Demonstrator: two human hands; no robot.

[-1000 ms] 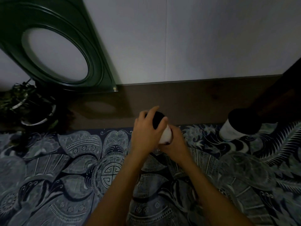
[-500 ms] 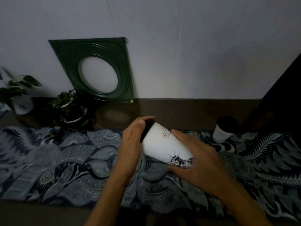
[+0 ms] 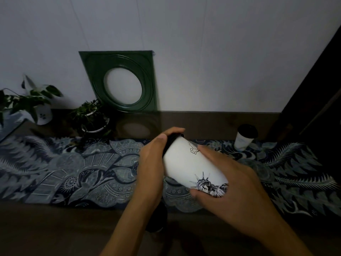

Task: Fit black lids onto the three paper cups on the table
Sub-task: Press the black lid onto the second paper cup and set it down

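1. Dim light lay over a dark bench [image 3: 212, 124] against a pale wall, with a patterned cloth [image 3: 73, 169] along it, two plants [image 3: 90, 117] at the far left and a green frame [image 3: 120, 80] leaning on the wall.
2. A white cup [image 3: 191, 163] was held in the air above the cloth, tipped well over on its side, touching nothing but the hands.
3. Its long axis ran from lower right to upper left; the mouth pointed up and left, away from the person, and the printed base pointed down and right.
4. The right hand [image 3: 234, 196] was wrapped around the base end, gripping the cup.
5. The left hand [image 3: 153, 163] was cupped over the mouth end, pressing on a black lid [image 3: 172, 140]; only a sliver of lid showed, so whether it had seated fully could not be told.
6. The cup looked light and thin-walled, so it would probably dent under a hard squeeze; the stiffer spots to hold were the base and the rolled rim.
7. The lid was likely springy plastic, best pushed around its edge rather than its centre.
8. A second cup [image 3: 243, 141], already lidded, stood upright at the far right, well apart.
9. Something dark [image 3: 156, 217], possibly a third lidded cup, sat at the near edge under the left wrist.
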